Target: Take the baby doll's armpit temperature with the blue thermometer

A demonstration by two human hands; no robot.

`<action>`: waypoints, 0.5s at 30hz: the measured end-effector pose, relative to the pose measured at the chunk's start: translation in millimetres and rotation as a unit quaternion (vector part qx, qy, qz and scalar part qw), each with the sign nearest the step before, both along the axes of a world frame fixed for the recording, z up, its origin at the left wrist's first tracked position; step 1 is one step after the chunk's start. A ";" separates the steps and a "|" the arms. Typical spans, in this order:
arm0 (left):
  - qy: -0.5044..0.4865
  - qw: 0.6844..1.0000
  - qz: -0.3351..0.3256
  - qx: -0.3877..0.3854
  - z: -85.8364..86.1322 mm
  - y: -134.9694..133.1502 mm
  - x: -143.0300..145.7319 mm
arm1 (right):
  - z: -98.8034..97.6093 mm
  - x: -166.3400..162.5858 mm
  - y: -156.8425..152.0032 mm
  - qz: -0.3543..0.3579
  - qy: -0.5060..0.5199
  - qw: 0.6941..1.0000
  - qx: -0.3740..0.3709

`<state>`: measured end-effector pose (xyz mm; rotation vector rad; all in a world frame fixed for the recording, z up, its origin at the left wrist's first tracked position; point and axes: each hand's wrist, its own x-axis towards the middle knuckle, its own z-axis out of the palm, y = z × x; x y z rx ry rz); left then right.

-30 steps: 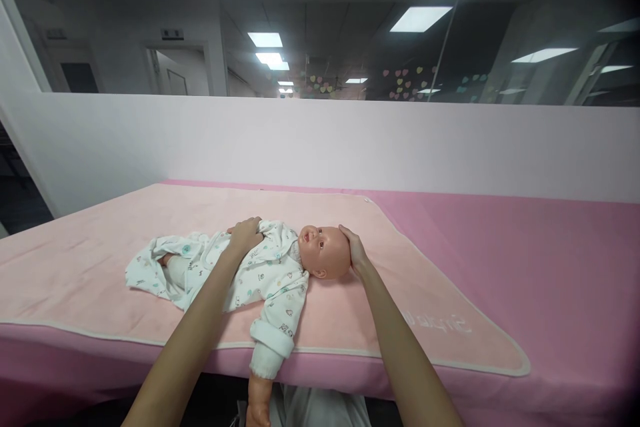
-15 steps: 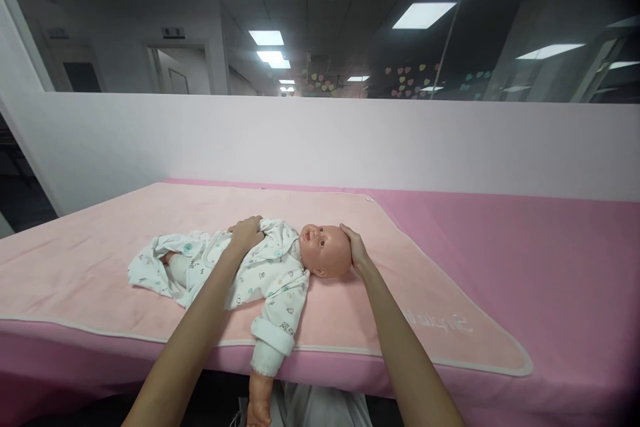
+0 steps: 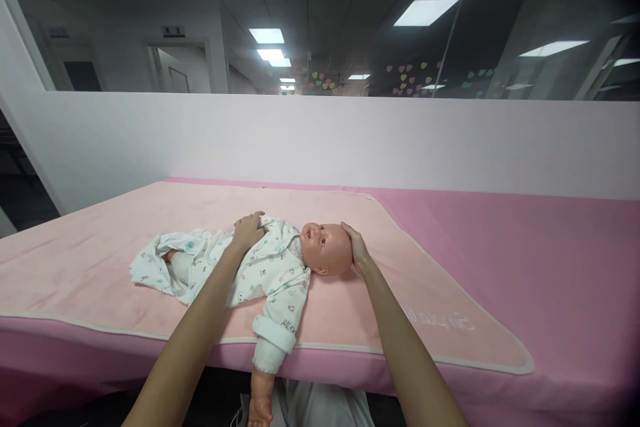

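Observation:
A baby doll (image 3: 325, 250) lies on its back on a peach-pink mat (image 3: 360, 320), its head toward the right. It wears a white printed suit (image 3: 255, 273). My left hand (image 3: 247, 230) rests on the doll's torso, palm down, fingers stretched over the far side. Against the crown of the head lies my right hand (image 3: 356, 245), open and lightly curved, its fingers along the far side. The doll's near arm (image 3: 261, 390) hangs over the mat's front edge. One lower leg shows at the suit's open leg end, and my left forearm hides part of the body.
Beneath the mat is a pink cover (image 3: 575, 280) that reaches the front edge. A low white partition (image 3: 320, 140) with glass above stands behind. My grey-clad lap (image 3: 320, 407) is under the front edge.
The view has shifted very slightly. My left hand's fingers look a little more spread on the doll's torso; my right hand stays against the head.

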<state>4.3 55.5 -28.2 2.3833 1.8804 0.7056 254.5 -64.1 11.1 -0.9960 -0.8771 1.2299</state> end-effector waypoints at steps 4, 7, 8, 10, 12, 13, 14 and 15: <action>-0.023 1.000 -0.004 -0.014 -1.9 3.9 -0.9 | 3.1 -1.4 -3.5 0.008 0.002 1.000 -0.011; -0.046 0.999 0.005 -0.018 -2.4 3.0 -1.5 | 1.4 0.3 -0.8 -0.001 0.002 1.000 -0.011; -0.056 0.998 0.003 -0.020 -2.7 2.2 -1.8 | 0.2 1.1 0.7 -0.007 0.000 1.000 -0.007; -0.082 0.996 -0.003 -0.025 -3.2 0.1 -2.4 | -2.4 3.0 3.4 -0.007 -0.005 1.000 -0.004; -0.112 0.993 -0.008 -0.028 -3.4 -2.2 -2.5 | -5.2 4.8 5.9 0.008 -0.008 1.000 -0.006; -0.132 0.991 -0.011 -0.026 -3.1 -3.3 -2.2 | -6.7 5.9 7.2 0.016 -0.009 1.000 -0.008; -0.162 0.987 -0.017 -0.019 -2.3 -4.3 -1.6 | -8.4 7.0 8.7 0.021 -0.010 1.000 -0.009; -0.204 0.978 -0.026 -0.009 -0.9 -5.3 -0.7 | -10.4 8.4 10.5 0.021 -0.012 1.000 -0.010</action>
